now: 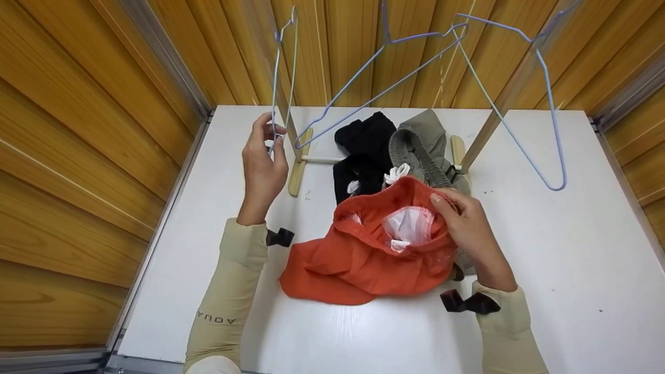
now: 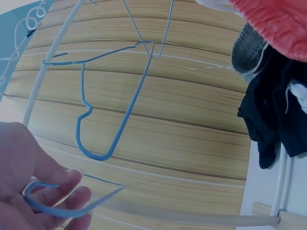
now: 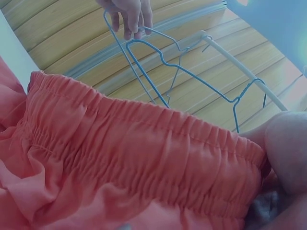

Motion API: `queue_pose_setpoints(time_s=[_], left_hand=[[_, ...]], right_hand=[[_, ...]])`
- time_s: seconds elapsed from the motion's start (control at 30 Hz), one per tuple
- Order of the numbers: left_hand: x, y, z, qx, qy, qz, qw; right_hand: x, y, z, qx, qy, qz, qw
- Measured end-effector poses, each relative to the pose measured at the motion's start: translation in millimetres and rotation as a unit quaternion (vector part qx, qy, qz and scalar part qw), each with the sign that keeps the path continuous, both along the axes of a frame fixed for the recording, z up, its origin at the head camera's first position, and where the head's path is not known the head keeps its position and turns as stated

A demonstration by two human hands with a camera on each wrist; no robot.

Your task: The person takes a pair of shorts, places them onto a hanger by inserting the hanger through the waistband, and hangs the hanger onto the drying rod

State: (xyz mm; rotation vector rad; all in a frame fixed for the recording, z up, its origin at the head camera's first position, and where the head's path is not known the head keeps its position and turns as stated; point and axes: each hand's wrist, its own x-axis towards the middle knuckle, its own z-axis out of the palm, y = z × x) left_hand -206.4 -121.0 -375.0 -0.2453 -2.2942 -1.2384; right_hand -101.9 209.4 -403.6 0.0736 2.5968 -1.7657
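Observation:
At the left, my left hand [image 1: 264,169] has its fingers curled round the lower end of a blue wire hanger [image 1: 275,78]. The left wrist view shows this gripped hanger [image 2: 79,211] with its bent end between thumb and fingers. My right hand [image 1: 475,231] pinches the elastic waistband of red-orange shorts [image 1: 358,265], thumb on top at the right side. Their waist gapes open, with a pale inner pocket [image 1: 410,224] and a white drawstring [image 1: 397,173] showing. In the right wrist view, the gathered waistband [image 3: 144,129] fills the lower part.
Two more blue hangers, one central [image 1: 353,83] and one at right [image 1: 556,119], hang from a wooden rack [image 1: 488,130]. Behind the shorts lie black clothing [image 1: 366,137] and a grey-green garment [image 1: 426,130] on the white table [image 1: 571,249]. Wood-panelled walls [image 1: 78,130] enclose the back and sides.

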Motion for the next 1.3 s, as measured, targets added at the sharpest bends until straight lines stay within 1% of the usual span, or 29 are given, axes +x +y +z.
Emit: queue_pose_setpoints(time_s=[0.17, 0.43, 0.63, 0.8, 0.97, 1.07, 1.23, 1.3], left_hand=[[-1.3, -0.2, 1.4, 0.023, 0.003, 0.001, 0.9997], [-1.1, -1.3, 3.5, 0.045, 0.006, 0.000, 0.9990], [-0.2, -4.2, 3.5, 0.067, 0.018, -0.008, 0.9976], [3.1, -6.7, 5.3, 0.086, 0.025, -0.019, 0.9958], [10.5, -9.9, 7.0, 0.099, 0.034, -0.027, 0.9942], [13.7, -11.1, 8.5, 0.100, 0.046, -0.032, 0.9934], [15.2, -11.9, 12.7, 0.096, 0.064, -0.041, 0.9925], [16.1, -12.1, 14.3, 0.096, 0.068, -0.040, 0.9923]], right_hand=[[0.1, -0.2, -0.9, 0.001, 0.007, -0.002, 1.0000], [0.4, -0.7, -2.0, -0.007, 0.000, -0.002, 1.0000], [0.5, -1.1, -2.7, -0.004, 0.003, -0.001, 1.0000], [0.2, -0.8, -2.9, -0.003, 0.016, -0.006, 0.9998], [0.0, -1.2, -2.1, -0.002, 0.022, -0.003, 0.9998], [-0.1, -1.2, -1.0, 0.002, 0.021, 0.000, 0.9998], [0.2, -1.1, -0.2, 0.001, 0.018, 0.000, 0.9998], [0.1, -1.3, -0.3, -0.001, 0.018, 0.001, 0.9998]])
